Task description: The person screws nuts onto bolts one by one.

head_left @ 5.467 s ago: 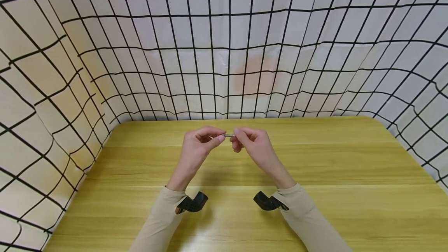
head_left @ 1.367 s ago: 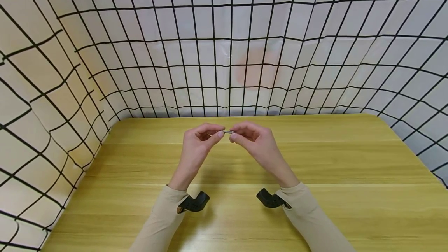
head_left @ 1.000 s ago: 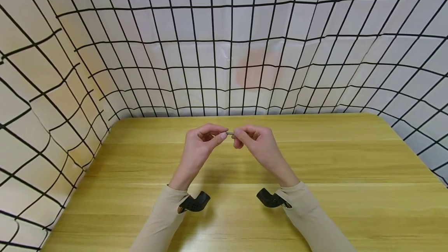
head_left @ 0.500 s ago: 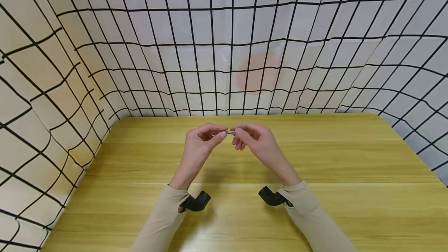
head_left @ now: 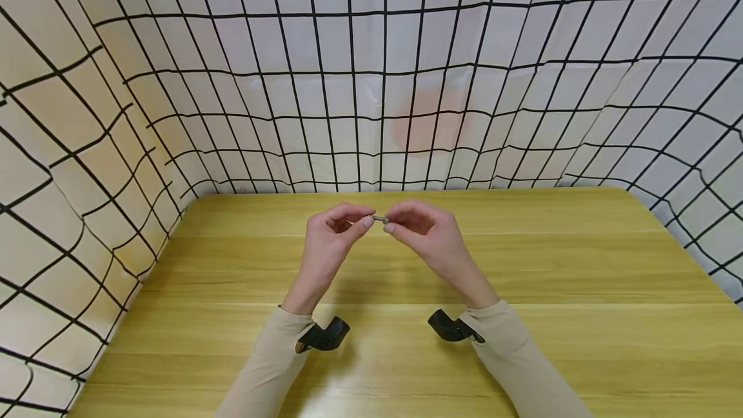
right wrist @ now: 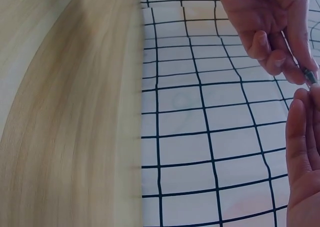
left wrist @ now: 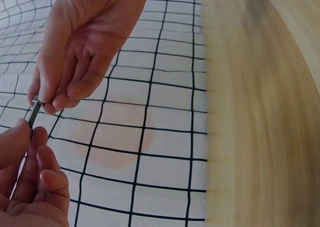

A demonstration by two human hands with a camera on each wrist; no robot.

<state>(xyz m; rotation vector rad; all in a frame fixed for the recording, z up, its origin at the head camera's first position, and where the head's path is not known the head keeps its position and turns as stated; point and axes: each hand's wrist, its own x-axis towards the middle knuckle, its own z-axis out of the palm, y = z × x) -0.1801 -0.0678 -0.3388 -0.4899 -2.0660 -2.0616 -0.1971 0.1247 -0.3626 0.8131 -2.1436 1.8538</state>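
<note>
Meanwhile, since half a second ago the right hand (head_left: 426, 234) has rolled its fingers around the small metal pin (head_left: 380, 218), suggesting a twisting action. The left hand (head_left: 331, 237) pinches the 9 o'clock end. Pin: thin, grey, cylindrical, held above the smooth wood-grain worktop (head_left: 580, 276), at its 12 o'clock half.

No readable text, label, brand or number shows anywhere.
</note>
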